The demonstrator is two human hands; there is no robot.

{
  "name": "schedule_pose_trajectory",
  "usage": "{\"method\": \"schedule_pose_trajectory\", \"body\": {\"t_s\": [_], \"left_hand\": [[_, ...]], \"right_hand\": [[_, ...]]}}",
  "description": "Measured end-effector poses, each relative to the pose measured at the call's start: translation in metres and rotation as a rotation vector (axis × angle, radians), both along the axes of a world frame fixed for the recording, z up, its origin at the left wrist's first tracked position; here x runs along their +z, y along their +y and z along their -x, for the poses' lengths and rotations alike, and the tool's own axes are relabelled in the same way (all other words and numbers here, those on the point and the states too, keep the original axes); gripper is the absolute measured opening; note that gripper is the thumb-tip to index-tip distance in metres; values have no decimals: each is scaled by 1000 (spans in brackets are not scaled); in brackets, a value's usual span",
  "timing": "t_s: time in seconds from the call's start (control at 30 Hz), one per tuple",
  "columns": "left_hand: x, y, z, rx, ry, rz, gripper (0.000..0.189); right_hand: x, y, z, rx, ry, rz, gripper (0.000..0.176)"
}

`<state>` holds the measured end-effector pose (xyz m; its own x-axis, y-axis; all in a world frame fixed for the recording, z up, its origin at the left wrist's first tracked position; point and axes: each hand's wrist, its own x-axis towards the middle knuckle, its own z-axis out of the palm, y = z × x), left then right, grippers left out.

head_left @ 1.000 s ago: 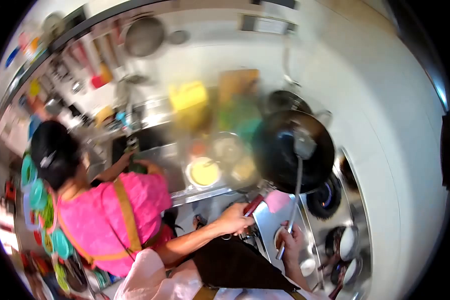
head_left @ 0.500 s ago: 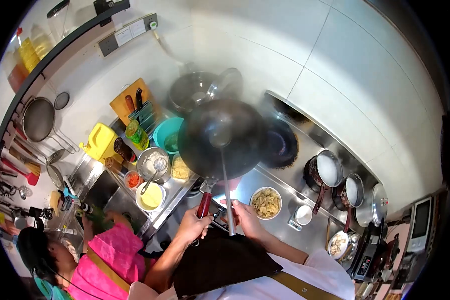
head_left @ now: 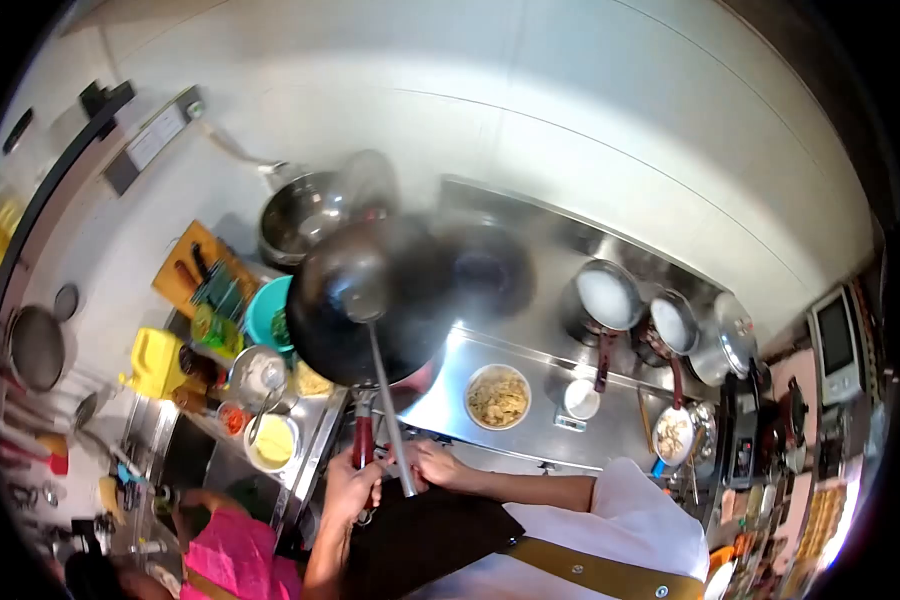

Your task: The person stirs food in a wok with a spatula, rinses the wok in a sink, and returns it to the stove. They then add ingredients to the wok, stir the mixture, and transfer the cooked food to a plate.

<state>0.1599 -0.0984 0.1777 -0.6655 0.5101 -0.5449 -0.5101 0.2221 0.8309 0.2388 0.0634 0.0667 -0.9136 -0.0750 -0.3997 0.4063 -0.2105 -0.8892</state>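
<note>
My left hand [head_left: 350, 487] is closed around the red handle [head_left: 363, 440] of a dark wok [head_left: 320, 335]. The wok is held left of the burner [head_left: 490, 270], in front of a metal pot [head_left: 295, 215]. In my right hand [head_left: 438, 465] is the long metal handle of a ladle [head_left: 383, 375]. Its round bowl rests over the wok's inside. Haze blurs the wok's right side, and what the wok contains cannot be made out. A white bowl of cooked pieces [head_left: 497, 397] stands on the counter, to the right of the wok.
Left of the wok are a teal bowl [head_left: 263, 310], a metal bowl with a spoon [head_left: 260, 375] and a yellow jug [head_left: 155, 362]. Two pans of white content [head_left: 608, 295] and a lidded pot [head_left: 725, 340] line the right. A co-worker in pink [head_left: 235, 560] works at the sink.
The view has swung right, so the scene sits further left. The wok and ladle have shifted slightly left and nearer to me, still held in the same hands. Haze now lies over the burner.
</note>
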Motion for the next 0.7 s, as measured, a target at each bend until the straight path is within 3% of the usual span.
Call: {"method": "schedule_pose_trajectory", "body": {"t_s": [0.03,0.07,0.1,0.13,0.17,0.2,0.3,0.33,0.43,0.7], "left_hand": [[7,1,0,-27,-1,33,16],[0,-2,0,-34,-11,0,18],[5,-1,1,-58,-9,-17,19],[-2,-2,1,-63,18,-12,17],[-7,-3,-1,-46,47,8,20],[-11,-5,-1,-58,50,8,23],[7,-7,0,-65,53,-43,26],[3,-9,-1,-59,82,-46,23],[-9,-10,-2,-46,82,-68,21],[-13,-15,-3,0,89,-102,20]], "right_hand": [[-6,-2,1,0,49,-23,35],[-10,2,-2,36,-57,130,30],[-5,2,-4,28,219,3,27],[0,1,-4,-31,152,31,20],[-12,3,-6,-46,118,116,20],[-20,3,-4,-118,18,373,24],[1,11,-2,59,55,53,27],[14,7,3,49,-9,88,34],[31,-1,11,53,-126,73,34],[13,-8,17,105,-26,89,25]]}}
